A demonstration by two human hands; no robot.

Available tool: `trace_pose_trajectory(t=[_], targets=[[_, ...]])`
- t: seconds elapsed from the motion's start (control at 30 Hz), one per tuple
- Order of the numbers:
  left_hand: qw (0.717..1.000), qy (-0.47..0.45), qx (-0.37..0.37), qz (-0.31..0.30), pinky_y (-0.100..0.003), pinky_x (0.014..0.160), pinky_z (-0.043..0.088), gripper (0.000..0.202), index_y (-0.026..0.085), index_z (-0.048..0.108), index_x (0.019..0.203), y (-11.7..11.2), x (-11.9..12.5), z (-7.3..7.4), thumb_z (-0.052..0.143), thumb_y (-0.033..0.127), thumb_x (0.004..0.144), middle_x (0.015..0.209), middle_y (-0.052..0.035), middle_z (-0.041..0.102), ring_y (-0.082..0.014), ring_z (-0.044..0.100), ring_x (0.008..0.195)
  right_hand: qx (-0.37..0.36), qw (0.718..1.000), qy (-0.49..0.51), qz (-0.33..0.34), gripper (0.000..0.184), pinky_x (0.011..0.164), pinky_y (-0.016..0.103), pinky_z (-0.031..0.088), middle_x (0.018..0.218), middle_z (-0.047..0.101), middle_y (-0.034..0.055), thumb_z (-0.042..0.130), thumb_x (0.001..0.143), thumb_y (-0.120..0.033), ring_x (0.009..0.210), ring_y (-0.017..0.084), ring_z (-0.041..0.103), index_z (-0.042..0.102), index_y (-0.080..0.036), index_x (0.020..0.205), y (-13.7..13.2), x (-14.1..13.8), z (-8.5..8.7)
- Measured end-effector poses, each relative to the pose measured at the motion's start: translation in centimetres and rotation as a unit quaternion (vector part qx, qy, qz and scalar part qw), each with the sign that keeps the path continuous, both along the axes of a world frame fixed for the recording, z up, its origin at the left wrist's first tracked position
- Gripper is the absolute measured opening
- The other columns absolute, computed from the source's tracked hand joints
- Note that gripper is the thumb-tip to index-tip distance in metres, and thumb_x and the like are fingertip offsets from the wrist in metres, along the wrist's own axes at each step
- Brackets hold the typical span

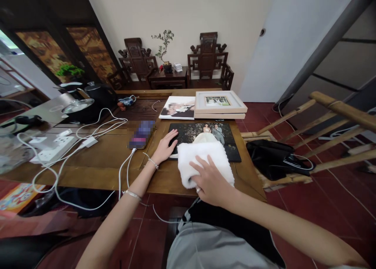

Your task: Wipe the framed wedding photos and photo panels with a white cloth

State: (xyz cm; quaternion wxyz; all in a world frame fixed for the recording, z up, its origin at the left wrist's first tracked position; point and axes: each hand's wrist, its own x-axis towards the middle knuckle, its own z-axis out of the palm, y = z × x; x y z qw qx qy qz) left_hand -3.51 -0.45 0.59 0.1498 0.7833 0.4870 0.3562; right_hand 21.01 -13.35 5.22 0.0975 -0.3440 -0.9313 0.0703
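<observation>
A dark photo panel (232,143) showing a couple in wedding clothes lies flat near the front edge of the wooden table. My left hand (166,146) rests on its left edge, fingers stretched out. A folded white towel (182,159) covers the panel's lower middle and hangs over toward the table edge. On top of it is my right hand (211,182), fingers spread over the cloth and one digit tucked into a fold, gripping it. The towel hides part of the picture.
Behind the panel are stacked light-wood frames (220,111) and a white-edged photo print (176,108). A charging phone (142,135), white cables, a power strip (53,149), a pot (78,109) and a kettle (100,94) stand left. At right is a bamboo chair (331,133) with a black bag (270,159).
</observation>
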Motion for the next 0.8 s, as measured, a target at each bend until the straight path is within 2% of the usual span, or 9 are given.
trace_pose_trajectory(t=[0.07,0.17,0.27,0.37,0.43,0.53,0.67,0.8], targets=[[1.0,-0.001,-0.001,-0.001,-0.047,0.121,0.031,0.045,0.019,0.06,0.133,0.0,0.0,0.0,0.046,0.04,0.096,0.148,-0.0103,0.053,-0.0243,0.043,0.143,-0.013,1.0,0.006,0.006,0.031,0.112,0.072,0.018,0.145,0.053,0.0174,0.056,0.078,-0.015,0.142,0.044,0.033,0.072,-0.016,0.104,-0.1,0.1,0.2],[1.0,-0.003,-0.005,-0.004,-0.046,0.122,0.03,0.046,0.017,0.06,0.133,0.0,0.0,0.0,0.046,0.04,0.096,0.148,-0.0118,0.052,-0.0251,0.043,0.143,-0.028,0.999,0.022,-0.022,0.037,0.114,0.065,0.021,0.14,0.058,0.0159,0.054,0.078,-0.011,0.141,0.039,0.037,0.071,-0.017,0.111,1.8,-0.1,0.9],[1.0,-0.001,-0.005,-0.006,-0.045,0.122,0.03,0.047,0.015,0.059,0.134,0.1,0.0,0.0,0.046,0.04,0.096,0.148,-0.0126,0.052,-0.0244,0.043,0.143,-0.022,0.998,0.019,-0.055,0.039,0.11,0.056,0.031,0.13,0.064,0.0185,0.05,0.083,-0.013,0.132,0.035,0.048,0.069,-0.016,0.117,5.6,-0.7,2.0],[1.0,0.005,-0.007,-0.005,-0.046,0.122,0.029,0.046,0.018,0.059,0.135,0.1,-0.1,0.0,0.046,0.038,0.095,0.149,-0.0099,0.052,-0.0235,0.042,0.143,-0.002,0.998,0.017,-0.068,0.038,0.097,0.045,0.042,0.119,0.068,0.018,0.047,0.085,-0.015,0.112,0.032,0.061,0.07,-0.016,0.116,9.9,-1.6,3.0],[1.0,0.005,-0.011,-0.001,-0.046,0.122,0.029,0.046,0.019,0.059,0.135,0.0,-0.1,0.1,0.047,0.037,0.095,0.149,-0.009,0.052,-0.0236,0.042,0.144,0.008,0.997,0.023,-0.072,0.039,0.089,0.038,0.044,0.113,0.071,0.0157,0.047,0.084,-0.013,0.103,0.029,0.064,0.07,-0.017,0.116,12.5,-2.3,3.4],[1.0,0.005,-0.017,0.005,-0.046,0.123,0.027,0.046,0.019,0.059,0.135,-0.2,0.0,0.4,0.046,0.037,0.095,0.149,-0.009,0.052,-0.0239,0.041,0.144,0.018,0.996,0.03,-0.085,0.041,0.083,0.034,0.044,0.112,0.072,0.0143,0.047,0.083,-0.012,0.102,0.028,0.065,0.07,-0.018,0.117,15.2,-3.1,3.5],[1.0,0.004,-0.016,0.003,-0.046,0.123,0.027,0.046,0.018,0.06,0.135,-0.3,0.1,0.5,0.046,0.039,0.095,0.15,-0.0096,0.051,-0.0239,0.041,0.144,0.025,0.993,0.025,-0.11,0.041,0.085,0.036,0.043,0.116,0.071,0.0155,0.046,0.086,-0.013,0.104,0.03,0.064,0.068,-0.018,0.12,16.7,-3.8,3.3],[1.0,0.002,-0.013,0.003,-0.046,0.122,0.028,0.046,0.02,0.06,0.134,-0.2,0.0,0.4,0.047,0.04,0.095,0.149,-0.0082,0.052,-0.0233,0.042,0.143,0.02,0.992,0.021,-0.124,0.041,0.088,0.037,0.043,0.116,0.071,0.0156,0.046,0.087,-0.014,0.106,0.03,0.063,0.067,-0.018,0.123,16.7,-3.9,3.3]])
